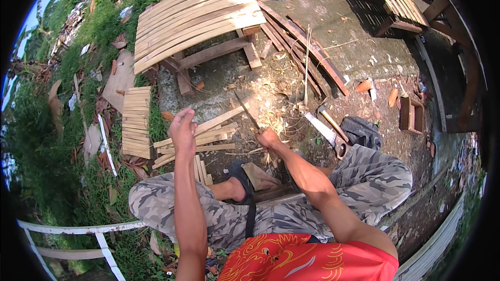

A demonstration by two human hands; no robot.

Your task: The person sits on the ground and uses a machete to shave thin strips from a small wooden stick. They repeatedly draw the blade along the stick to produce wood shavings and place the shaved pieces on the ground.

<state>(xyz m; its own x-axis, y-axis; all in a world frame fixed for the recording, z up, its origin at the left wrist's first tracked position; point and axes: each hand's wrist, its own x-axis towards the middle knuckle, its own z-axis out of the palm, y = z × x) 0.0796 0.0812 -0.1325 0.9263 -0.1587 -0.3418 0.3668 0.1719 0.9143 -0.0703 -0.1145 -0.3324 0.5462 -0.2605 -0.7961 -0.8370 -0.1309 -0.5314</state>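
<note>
My left hand [183,131] is raised over a small pile of pale split-wood strips [211,148], its fingers curled. The top strip [224,118] runs behind this hand; whether the fingers grip it or anything else is hidden. To the right, my right hand [268,138] grips the handle of a long, narrow-bladed knife [248,112]. The blade points up and to the left, passing across the right end of the top strip. Pale shavings [271,112] are scattered on the ground beyond my right hand.
A slatted bench [200,18] stands ahead, with dark wood lengths [302,44] beside it. Stacked slats [136,122] lie at left. On the right are a handsaw [324,131], a wood-handled tool [333,123], a black bag [360,131] and a small wooden box [412,115].
</note>
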